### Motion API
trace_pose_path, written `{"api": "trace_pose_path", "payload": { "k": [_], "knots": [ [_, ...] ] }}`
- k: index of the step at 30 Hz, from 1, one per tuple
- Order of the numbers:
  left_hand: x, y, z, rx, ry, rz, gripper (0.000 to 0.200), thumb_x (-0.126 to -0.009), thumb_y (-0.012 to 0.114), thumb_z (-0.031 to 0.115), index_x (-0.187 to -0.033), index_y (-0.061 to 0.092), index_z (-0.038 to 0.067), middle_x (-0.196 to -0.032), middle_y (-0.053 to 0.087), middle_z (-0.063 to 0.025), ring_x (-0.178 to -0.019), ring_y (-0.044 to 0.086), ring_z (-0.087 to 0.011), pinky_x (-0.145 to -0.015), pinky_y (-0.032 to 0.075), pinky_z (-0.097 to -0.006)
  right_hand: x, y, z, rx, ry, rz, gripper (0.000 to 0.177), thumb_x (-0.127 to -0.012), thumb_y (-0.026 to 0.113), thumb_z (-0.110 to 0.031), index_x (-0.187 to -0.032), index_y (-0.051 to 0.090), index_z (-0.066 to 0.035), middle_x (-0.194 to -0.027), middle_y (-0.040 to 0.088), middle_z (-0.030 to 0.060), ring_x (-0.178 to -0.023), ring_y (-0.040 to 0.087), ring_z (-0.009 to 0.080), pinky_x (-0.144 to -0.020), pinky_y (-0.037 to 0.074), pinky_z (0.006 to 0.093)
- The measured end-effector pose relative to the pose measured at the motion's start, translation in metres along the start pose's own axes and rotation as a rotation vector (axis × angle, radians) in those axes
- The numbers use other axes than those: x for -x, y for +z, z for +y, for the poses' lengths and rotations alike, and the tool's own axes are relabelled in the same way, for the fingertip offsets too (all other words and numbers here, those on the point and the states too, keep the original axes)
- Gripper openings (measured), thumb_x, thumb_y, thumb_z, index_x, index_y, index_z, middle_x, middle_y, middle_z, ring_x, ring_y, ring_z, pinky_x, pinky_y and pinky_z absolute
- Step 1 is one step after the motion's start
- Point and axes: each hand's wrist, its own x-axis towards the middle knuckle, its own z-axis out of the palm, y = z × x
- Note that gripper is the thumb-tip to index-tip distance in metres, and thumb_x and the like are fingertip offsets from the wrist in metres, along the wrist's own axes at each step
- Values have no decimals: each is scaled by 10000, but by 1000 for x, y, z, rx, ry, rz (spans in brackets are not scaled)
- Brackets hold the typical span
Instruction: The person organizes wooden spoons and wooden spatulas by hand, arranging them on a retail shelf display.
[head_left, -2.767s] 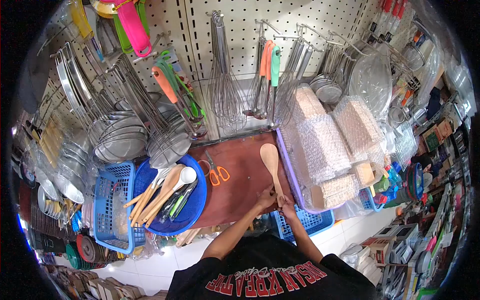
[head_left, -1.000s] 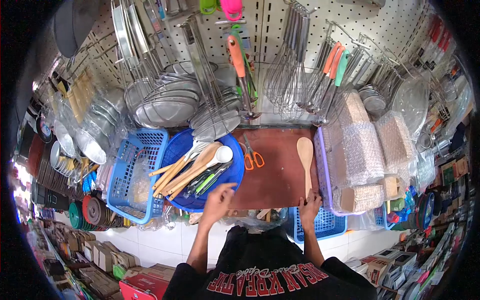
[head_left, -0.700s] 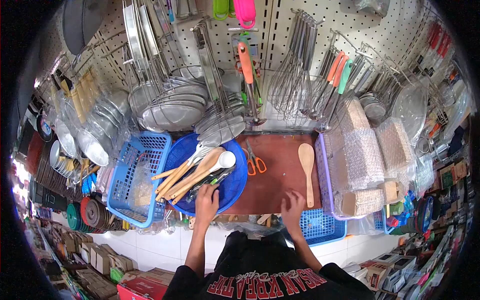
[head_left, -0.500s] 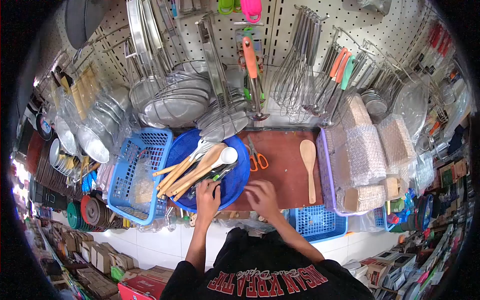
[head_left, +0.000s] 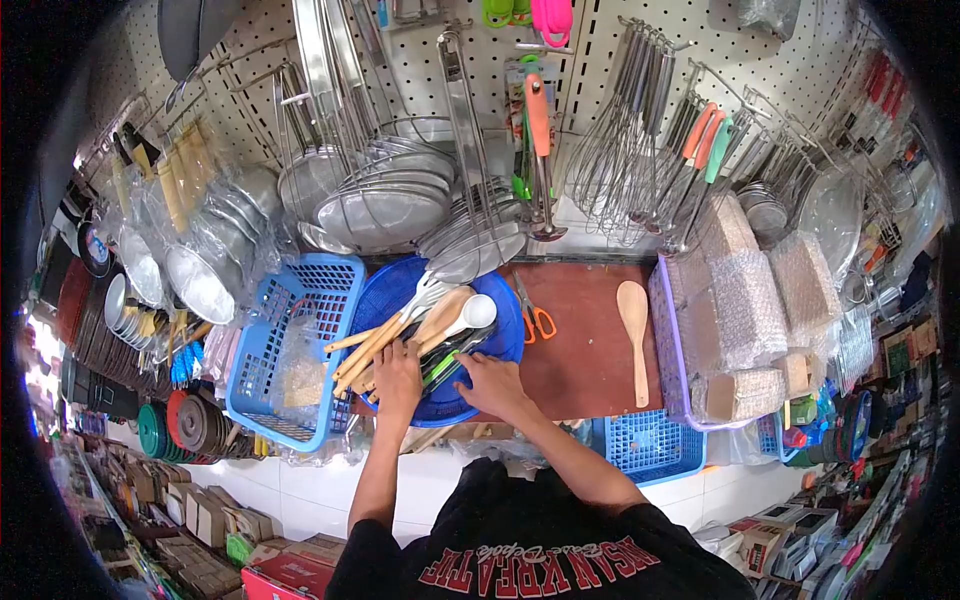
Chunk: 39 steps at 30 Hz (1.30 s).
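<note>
A round blue basket (head_left: 512, 345) holds several wooden-handled utensils, among them a white ladle (head_left: 479, 311), a wooden spatula (head_left: 445, 312) and white slotted turners (head_left: 428, 293). My left hand (head_left: 398, 378) lies over the wooden handles, its fingers curled around some of them. Inside the basket's right side, my right hand (head_left: 492, 386) has its thumb and fingers apart. Its fingertips are beside a green-handled utensil (head_left: 440, 370) and some dark pieces. What lies under both hands is partly hidden.
Orange-handled scissors (head_left: 540, 322) and a wooden spatula (head_left: 633, 320) lie on the brown tabletop (head_left: 580, 370). A blue crate (head_left: 240, 370) stands left; a purple basket (head_left: 664, 370) with bubble-wrapped boxes stands right. Strainers (head_left: 385, 215) and whisks (head_left: 615, 170) hang behind.
My left hand has moved up onto the wooden handles. My right hand has gone from beside the basket to inside it. The camera view has shifted slightly.
</note>
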Motion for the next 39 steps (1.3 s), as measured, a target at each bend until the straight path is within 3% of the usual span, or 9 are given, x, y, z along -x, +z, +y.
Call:
{"api": "trace_pose_path", "payload": {
  "k": [5,14,16,25,31,39],
  "knots": [
    [-9,1,-7,33,-10,-87,225,-792,567,81,-994,665,91,-945,582,-141,-926,611,-322,-824,470,-417,-9,-2,-5,9,-17,-149,643,-835,642,-323,-1400,391,-149,-1130,631,159,-994,638,322,-787,511,466],
    [-22,-5,-29,309,50,-276,184,-843,579,122,-968,711,96,-974,605,-206,-875,633,-387,-749,515,-463,-23,3,-18,-133,-134,-184,802,-810,676,-215,-1482,239,-223,-1140,622,184,-947,642,381,-775,534,474],
    [-25,-8,-31,373,24,-338,182,-848,587,129,-973,716,100,-967,610,-223,-861,635,-388,-745,512,-466,-24,6,-19,-177,-148,-133,781,-804,680,-201,-1468,269,-222,-1132,623,190,-949,642,376,-782,536,467],
    [-31,-21,-30,381,65,-256,165,-849,609,168,-973,603,60,-957,631,-210,-845,639,-395,-705,495,-496,-25,10,-18,-230,-134,-101,687,-807,669,-195,-1414,347,-197,-1071,636,218,-948,639,383,-800,528,468],
    [-35,-23,-34,359,80,-287,235,-849,600,161,-1064,596,68,-1052,617,-223,-877,632,-396,-719,494,-497,-26,8,-19,-225,-112,-107,640,-812,662,-207,-1385,379,-180,-1005,653,221,-930,641,392,-794,524,476],
    [-29,-35,-50,434,42,-301,272,-833,516,24,-1083,596,96,-1113,584,-190,-915,618,-422,-780,498,-508,-26,20,-14,-197,-101,-80,556,-824,656,-227,-1334,454,-134,-997,660,215,-936,644,382,-800,525,477]
  ]
}}
